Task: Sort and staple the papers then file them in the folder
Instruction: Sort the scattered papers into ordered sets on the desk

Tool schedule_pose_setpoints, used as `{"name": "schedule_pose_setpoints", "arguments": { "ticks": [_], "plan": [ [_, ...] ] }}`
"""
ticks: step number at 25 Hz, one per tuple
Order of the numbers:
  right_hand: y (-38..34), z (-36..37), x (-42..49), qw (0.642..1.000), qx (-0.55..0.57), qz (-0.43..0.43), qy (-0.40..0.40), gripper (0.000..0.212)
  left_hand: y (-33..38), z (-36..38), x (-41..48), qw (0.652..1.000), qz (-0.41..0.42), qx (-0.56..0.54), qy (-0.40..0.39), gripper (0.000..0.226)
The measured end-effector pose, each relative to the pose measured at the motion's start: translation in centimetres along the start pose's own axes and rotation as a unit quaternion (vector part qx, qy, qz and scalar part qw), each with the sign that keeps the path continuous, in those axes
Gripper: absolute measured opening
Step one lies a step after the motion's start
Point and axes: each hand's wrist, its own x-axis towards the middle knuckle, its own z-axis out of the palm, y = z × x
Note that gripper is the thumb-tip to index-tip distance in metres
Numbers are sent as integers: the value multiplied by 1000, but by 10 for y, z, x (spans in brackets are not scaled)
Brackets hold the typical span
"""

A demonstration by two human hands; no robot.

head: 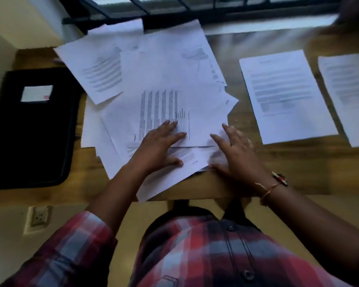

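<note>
A loose heap of white printed papers [164,71] covers the middle of the wooden table [278,162], sheets overlapping at many angles. My left hand [160,146] lies flat on the near sheets, fingers straight and spread. My right hand [236,154] rests beside it on the heap's right edge, fingers extended, thumb at the lower corner of the papers. Two separate printed sheets lie apart to the right: one sheet [286,96] and another sheet [348,96] at the frame edge. A black folder [31,141] with a white label lies on the left.
A dark window grille [174,7] and sill run along the table's far side. A wall socket [39,216] sits below the table's near left edge. Bare wood shows between the heap and the right-hand sheets. No stapler is visible.
</note>
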Motion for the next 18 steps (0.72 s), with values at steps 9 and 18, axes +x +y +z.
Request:
{"name": "schedule_pose_setpoints", "arguments": {
  "ticks": [9,18],
  "plan": [
    [-51,47,-48,944,108,237,201,63,-4,15,-3,1000,21,11,13,84],
    [-100,69,-49,901,114,354,223,79,17,17,-6,999,-18,42,29,78]
  ]
}}
